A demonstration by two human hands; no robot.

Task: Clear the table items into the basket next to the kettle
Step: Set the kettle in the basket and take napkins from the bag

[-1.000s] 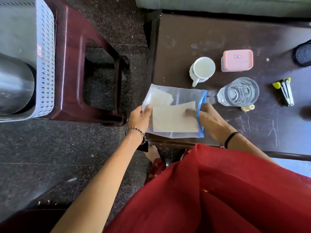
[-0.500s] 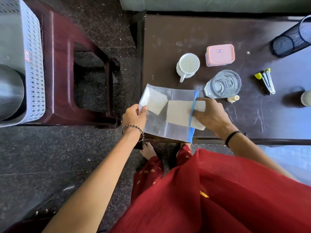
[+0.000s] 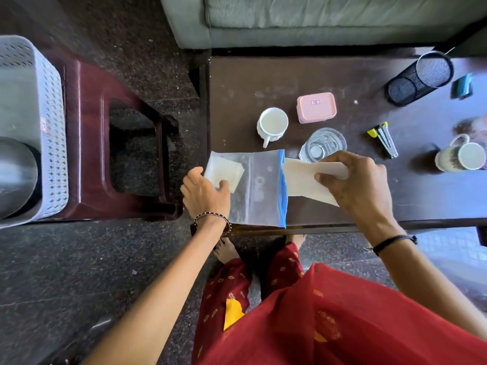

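A clear zip bag [image 3: 259, 188] with a blue seal lies at the near left corner of the dark table [image 3: 263, 80]. My left hand [image 3: 205, 193] pins the bag's closed end, over a white folded sheet [image 3: 224, 171] still inside. My right hand [image 3: 355, 180] grips a second white sheet [image 3: 300, 180] that is almost fully outside the bag's mouth. A white perforated basket [image 3: 52, 122] stands at the far left on a maroon stool, beside a steel kettle [image 3: 15, 177].
On the table: a white mug [image 3: 272, 125], a pink lidded box [image 3: 316, 107], a glass tumbler [image 3: 322, 144], a yellow-tipped stapler [image 3: 383, 139], a second mug [image 3: 461, 156], a black mesh holder [image 3: 419, 79] on its side. A grey sofa [image 3: 316, 19] is behind.
My right hand has drawn the larger white sheet rightward out of the bag's mouth. My left hand stayed on the bag's left end. The camera view shifted right.
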